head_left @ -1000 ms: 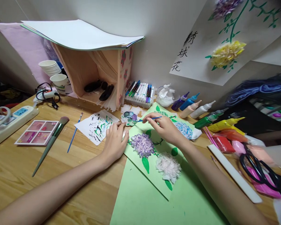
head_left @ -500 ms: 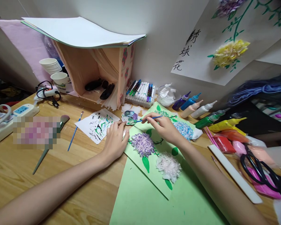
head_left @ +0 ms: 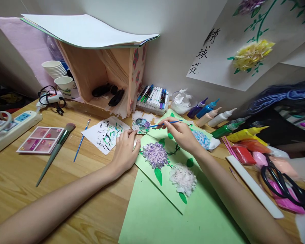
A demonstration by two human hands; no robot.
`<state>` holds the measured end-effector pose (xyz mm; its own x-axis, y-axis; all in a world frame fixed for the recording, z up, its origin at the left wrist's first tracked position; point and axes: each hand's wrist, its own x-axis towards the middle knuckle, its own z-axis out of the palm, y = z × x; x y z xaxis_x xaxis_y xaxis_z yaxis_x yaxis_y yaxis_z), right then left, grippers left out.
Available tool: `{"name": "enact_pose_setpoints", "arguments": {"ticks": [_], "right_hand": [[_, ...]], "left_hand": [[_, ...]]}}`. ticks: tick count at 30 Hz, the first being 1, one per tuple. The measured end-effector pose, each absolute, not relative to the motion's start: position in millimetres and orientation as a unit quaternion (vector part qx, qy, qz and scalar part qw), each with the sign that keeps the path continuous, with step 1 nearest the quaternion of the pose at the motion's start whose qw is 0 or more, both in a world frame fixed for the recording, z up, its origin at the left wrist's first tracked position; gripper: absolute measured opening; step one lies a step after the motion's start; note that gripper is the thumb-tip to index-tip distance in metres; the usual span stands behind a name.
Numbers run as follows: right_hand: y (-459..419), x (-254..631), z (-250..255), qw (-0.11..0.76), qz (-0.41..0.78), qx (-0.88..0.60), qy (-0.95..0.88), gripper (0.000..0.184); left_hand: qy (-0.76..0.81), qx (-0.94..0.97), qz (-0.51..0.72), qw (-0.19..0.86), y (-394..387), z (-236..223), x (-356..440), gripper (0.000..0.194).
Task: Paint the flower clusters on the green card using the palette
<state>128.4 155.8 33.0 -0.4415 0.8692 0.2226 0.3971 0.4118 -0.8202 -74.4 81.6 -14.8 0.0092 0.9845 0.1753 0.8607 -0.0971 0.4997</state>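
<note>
My right hand (head_left: 176,134) pinches a thin blue paintbrush (head_left: 167,123), its tip pointing left at the edge of a small round paint palette (head_left: 142,126) with several wells of dark, green and purple paint. Below that hand lies a light green card (head_left: 152,176) bearing painted green leaves and ruffled flowers: a purple one (head_left: 155,155), a pale pink-white one (head_left: 183,179) and a blue one (head_left: 201,139). My left hand (head_left: 125,149) rests palm down with fingers extended, beside the card's left edge, fingertips close to the palette. Whether they touch it, I cannot tell.
A paint-smeared white paper (head_left: 106,135), a second blue brush (head_left: 81,140), a large makeup brush (head_left: 53,154) and a pink four-pane palette (head_left: 40,139) lie left. Behind are markers (head_left: 154,98) and a box (head_left: 99,71). Paint bottles (head_left: 209,108) and black scissors (head_left: 282,183) occupy the right.
My right hand has shifted slightly up and right, drawing the paintbrush tip rightward to the palette's right side. My left hand stays almost where it was.
</note>
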Motion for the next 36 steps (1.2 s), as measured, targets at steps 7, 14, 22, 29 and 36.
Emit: {"name": "enact_pose_setpoints", "arguments": {"ticks": [7,14,22,29,36], "right_hand": [[152,155,57,0.400,0.370,-0.417,-0.727,0.030],[102,218,66,0.423,0.402,-0.455,-0.672,0.033],[73,227,57,0.346,0.434,-0.423,-0.716,0.037],[76,231,59,0.315,0.382,-0.438,-0.750,0.037],[72,232,65,0.267,0.366,-0.417,-0.788,0.037]], "left_hand": [[0.655,0.705,0.245,0.117,83,-15,-74,0.039],[0.522,0.754,0.397,0.019,73,-10,-76,0.031],[0.039,0.944,0.325,-0.040,48,-4,-63,0.018],[0.038,0.956,0.290,-0.012,45,0,-57,0.022],[0.049,0.950,0.308,-0.026,49,-3,-60,0.023]]}}
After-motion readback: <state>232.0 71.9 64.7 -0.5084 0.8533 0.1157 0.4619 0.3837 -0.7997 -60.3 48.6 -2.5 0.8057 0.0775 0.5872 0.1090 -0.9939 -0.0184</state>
